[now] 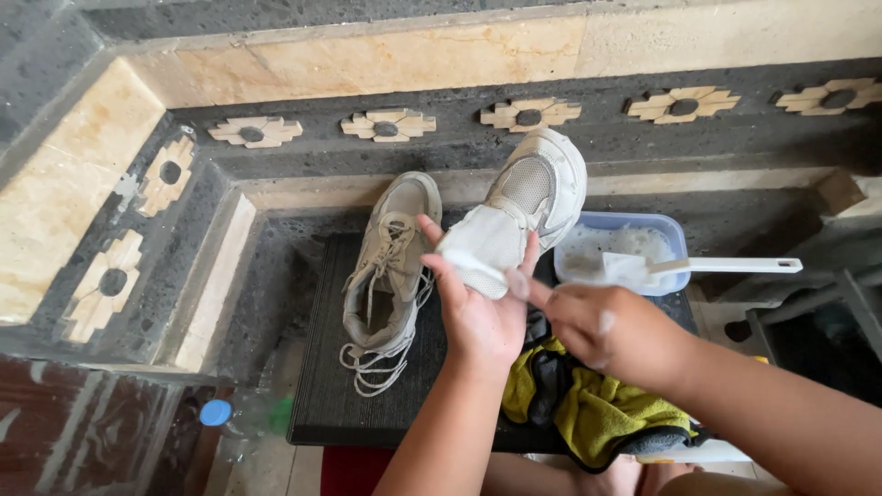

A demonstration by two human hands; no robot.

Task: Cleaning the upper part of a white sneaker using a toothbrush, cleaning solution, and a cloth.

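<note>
Sneakers: two were in view, one held up point(528, 197) in the left hand point(478, 308), one lying laced point(390, 266) on the dark mat point(317, 386).
Hands: two, the left hand and the right hand point(602, 326), both the person's own.
Plastic tubs: one, clear, holding sudsy water point(625, 248).
Brushes: one, white, long-handled point(698, 266), resting across the tub.
Cloths: one, yellow and grey point(597, 413).
Bottles: one, blue-capped point(239, 413).
Flower-shaped wall tiles: eight were visible, five along the back wall point(390, 124), three on the left point(110, 280).
</note>
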